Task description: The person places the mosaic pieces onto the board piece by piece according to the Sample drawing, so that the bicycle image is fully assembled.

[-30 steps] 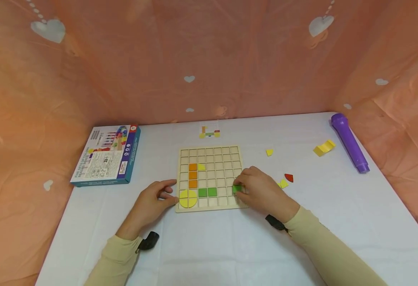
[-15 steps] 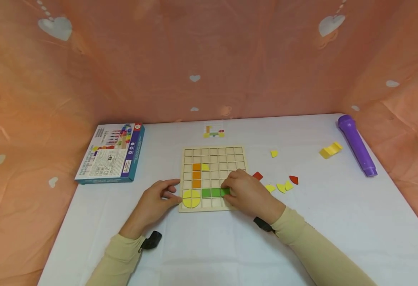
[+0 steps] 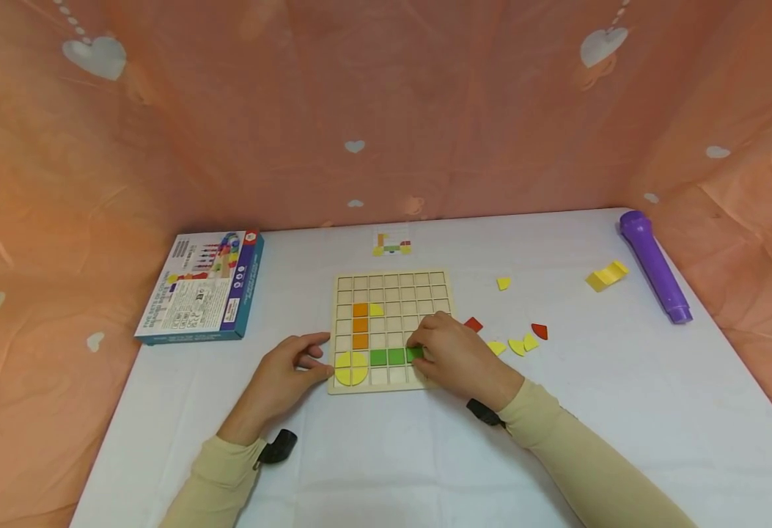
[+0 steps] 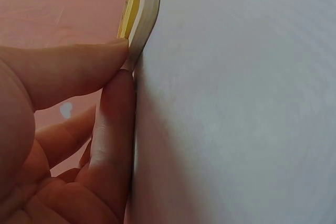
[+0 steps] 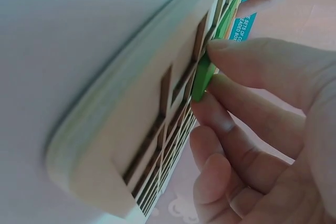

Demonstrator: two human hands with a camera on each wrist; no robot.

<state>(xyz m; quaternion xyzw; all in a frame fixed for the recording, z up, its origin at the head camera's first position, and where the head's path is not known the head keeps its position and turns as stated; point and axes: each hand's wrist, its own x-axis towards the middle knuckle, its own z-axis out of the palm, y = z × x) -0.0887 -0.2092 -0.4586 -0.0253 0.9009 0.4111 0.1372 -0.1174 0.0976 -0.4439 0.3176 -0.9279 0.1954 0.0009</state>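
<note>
A wooden grid board [image 3: 412,293] lies on the table before me. At its lower left sit yellow quarter-circle tiles [image 3: 351,368] forming a circle, with orange square tiles [image 3: 360,325] above and a yellow piece [image 3: 375,310] beside the top one. My right hand [image 3: 465,359] pinches a green square tile [image 5: 203,74] between thumb and fingertips, tilted slightly over a cell. Two more green square tiles [image 3: 387,357] lie flat to its left in the same row. My left hand [image 3: 283,374] touches the board's left edge with thumb and index finger, the two spread apart.
Right of the board lie loose yellow tiles [image 3: 516,347], red tiles [image 3: 539,331] and a wavy yellow block [image 3: 606,276]. A purple microphone-shaped stick [image 3: 655,266] lies far right. A box [image 3: 194,286] stands left, and a pattern card [image 3: 392,243] lies behind the board.
My right hand has moved left across the board with the green tile, up to the other green tiles, uncovering a red tile and a yellow one. The left hand stays at the edge.
</note>
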